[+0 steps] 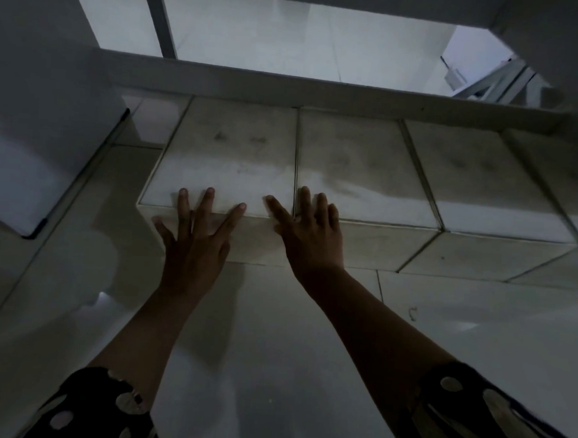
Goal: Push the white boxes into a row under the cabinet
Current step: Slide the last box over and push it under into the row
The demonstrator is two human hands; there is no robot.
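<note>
We saw left hand (193,244) and right hand (310,239) flat, fingers spread, pressing front edge of leftmost white box (227,156); boxes lay touching in row beneath cabinet (320,87).

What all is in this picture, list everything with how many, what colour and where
boxes: at least three, white, side by side in a row on the floor, far ends under the cabinet edge; a fourth may show at far right
cabinet: one, white, its lower edge across the top above the boxes
floor: pale tiles, in front of the boxes
white object: one, dark-edged corner, at left; cannot tell what it is
sleeves: two, dark with pale spots, bottom corners
left hand: one, fingers spread flat on the leftmost box's near edge
right hand: one, fingers straight, over the seam between the first two boxes
</note>
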